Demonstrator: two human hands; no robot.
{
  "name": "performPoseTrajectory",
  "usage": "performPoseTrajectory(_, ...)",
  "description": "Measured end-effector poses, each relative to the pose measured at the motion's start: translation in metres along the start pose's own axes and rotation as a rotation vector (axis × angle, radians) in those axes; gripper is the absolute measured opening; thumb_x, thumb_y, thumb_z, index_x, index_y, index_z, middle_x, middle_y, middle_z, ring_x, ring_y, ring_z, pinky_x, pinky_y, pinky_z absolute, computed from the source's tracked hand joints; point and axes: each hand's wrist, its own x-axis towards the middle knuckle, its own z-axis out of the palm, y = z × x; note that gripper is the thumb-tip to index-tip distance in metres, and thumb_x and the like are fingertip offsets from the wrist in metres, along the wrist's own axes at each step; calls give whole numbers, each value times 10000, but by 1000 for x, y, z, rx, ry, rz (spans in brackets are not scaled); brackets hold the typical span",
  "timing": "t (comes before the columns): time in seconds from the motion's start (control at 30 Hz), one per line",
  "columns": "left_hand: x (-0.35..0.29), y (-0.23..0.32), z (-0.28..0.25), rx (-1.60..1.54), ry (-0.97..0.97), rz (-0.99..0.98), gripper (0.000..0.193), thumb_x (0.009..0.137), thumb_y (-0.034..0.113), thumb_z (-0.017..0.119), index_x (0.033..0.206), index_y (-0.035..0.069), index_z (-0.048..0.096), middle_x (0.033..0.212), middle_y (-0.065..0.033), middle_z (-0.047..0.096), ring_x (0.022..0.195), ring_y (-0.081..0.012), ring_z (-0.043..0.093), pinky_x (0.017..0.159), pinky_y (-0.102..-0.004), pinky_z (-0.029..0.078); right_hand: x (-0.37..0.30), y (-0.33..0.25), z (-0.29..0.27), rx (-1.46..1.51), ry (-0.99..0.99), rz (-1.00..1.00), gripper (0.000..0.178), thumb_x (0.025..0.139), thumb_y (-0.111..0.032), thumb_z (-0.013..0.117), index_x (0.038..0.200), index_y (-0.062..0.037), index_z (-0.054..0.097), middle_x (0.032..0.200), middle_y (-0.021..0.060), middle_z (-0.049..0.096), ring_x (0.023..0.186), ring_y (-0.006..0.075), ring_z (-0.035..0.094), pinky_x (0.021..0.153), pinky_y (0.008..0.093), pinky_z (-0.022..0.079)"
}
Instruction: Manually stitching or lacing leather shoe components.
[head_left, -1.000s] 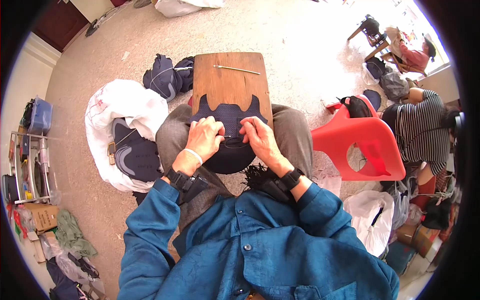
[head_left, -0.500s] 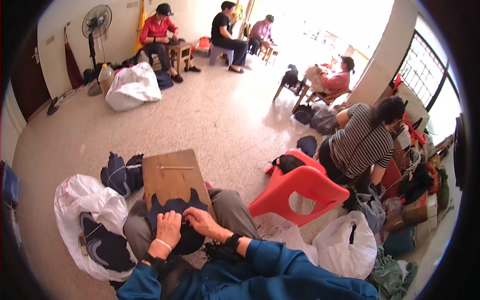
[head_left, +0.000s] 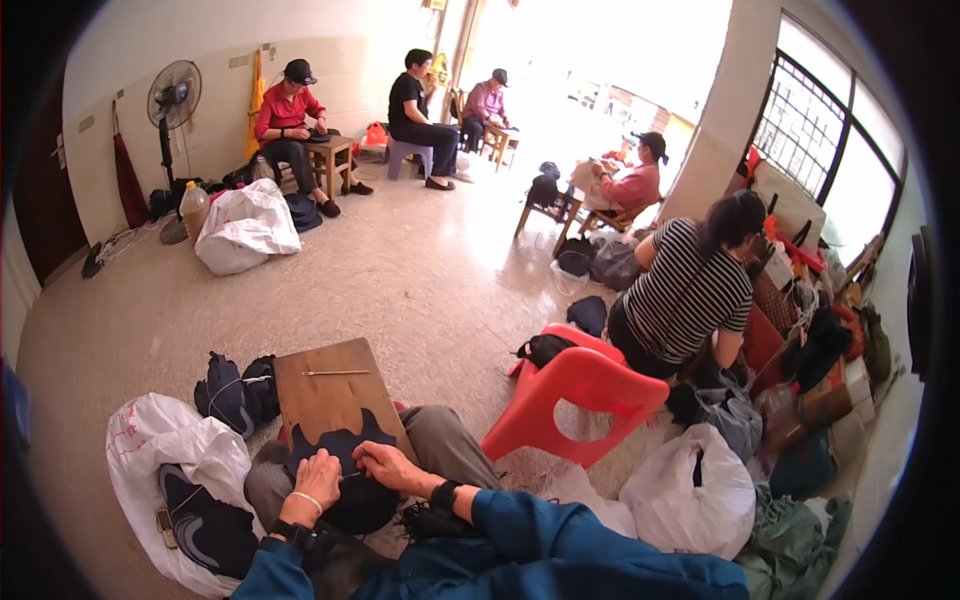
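Note:
A dark navy cloth piece with pointed corners lies over the near end of a wooden board at my lap. My left hand is closed on the cloth's near part, fingers bent down over it. Beside it my right hand pinches close to the cloth, fingers pressed together. A thin pale line shows between the hands, too small to name. On the board's far part rests a thin metal rod. More dark cloth hangs below my hands.
A white sack holding dark cut pieces stands at my left, beside a tied dark bundle. To the right are a red plastic chair, a white bag and a bending person in stripes. Several people sit farther back.
The view has shifted, moving the far room left. My right hand has come slightly lower against the cloth and closer to my left hand. The striped person's head has turned a little.

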Motion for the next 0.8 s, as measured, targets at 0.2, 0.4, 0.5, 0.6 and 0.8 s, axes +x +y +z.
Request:
performPoseTrajectory(0.2,10,18,19,228,134,27,157,811,75,681,954,69,616,1015,-151,559,1019,-336,588,891,-456,424,5,5,-3,-37,-8,-25,160,1006,-100,527,1106,-9,612,887,75,662,774,150,629,731,305,542)
performPoseTrajectory(0.4,2,16,16,-107,213,-81,128,844,71,672,926,60,574,1004,-158,557,1007,-365,584,873,-463,431,1,7,1,-31,70,-39,186,1005,-146,563,1129,-20,622,898,74,662,817,133,627,741,306,524)
performPoseTrajectory(0.5,-1,11,21,-216,240,-84,116,862,64,655,928,56,560,979,-152,569,973,-367,588,848,-463,430,1,15,0,120,53,-33,192,1004,-144,564,1132,-16,626,917,77,678,852,146,632,772,312,523)
performPoseTrajectory(0.6,-4,16,16,-169,296,-69,110,866,61,645,921,62,549,950,-128,574,941,-348,585,806,-448,406,3,20,3,10,71,-125,195,996,-149,576,1126,-15,630,930,89,685,872,175,640,799,325,521)
performPoseTrajectory(0.8,-1,19,20,-66,301,3,122,858,53,650,911,67,541,921,-135,559,925,-344,584,796,-433,406,1,9,4,-178,76,-192,157,969,-133,584,1074,-24,626,1002,163,668,974,330,651,847,401,525)
